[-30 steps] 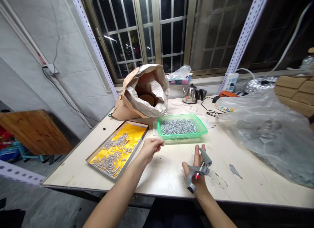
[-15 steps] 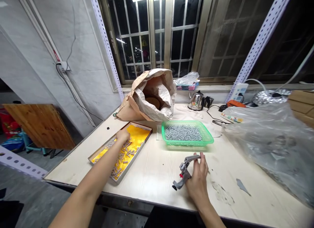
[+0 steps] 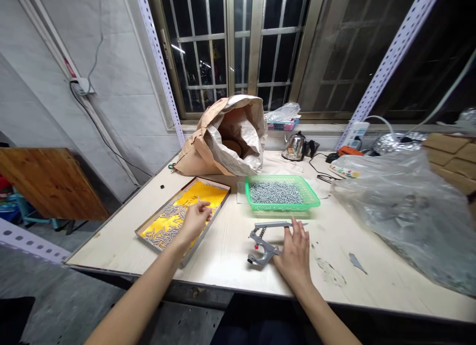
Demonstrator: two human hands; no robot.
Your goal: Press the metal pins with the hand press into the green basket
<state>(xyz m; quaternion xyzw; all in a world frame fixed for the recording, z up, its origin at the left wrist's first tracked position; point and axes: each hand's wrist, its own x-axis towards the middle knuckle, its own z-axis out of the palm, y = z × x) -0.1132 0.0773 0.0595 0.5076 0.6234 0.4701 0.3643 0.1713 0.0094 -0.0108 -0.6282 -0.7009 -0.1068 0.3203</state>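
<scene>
Left hand (image 3: 195,220) hung, fingers bunched, over the yellow tray (image 3: 204,191) at the table's (image 3: 230,251) left edge; right hand (image 3: 295,251) lay spread-fingered against the metal tool (image 3: 262,246).

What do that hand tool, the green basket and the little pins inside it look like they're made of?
The hand tool: dull grey metal, with a coil spring. The green basket: glossy translucent plastic, moulded mesh walls. The pins: probably steel, going by their bright silvery shine.

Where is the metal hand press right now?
Head view, centre: the hand press is on the table, touched by the right hand, just in front of the green basket.
</scene>
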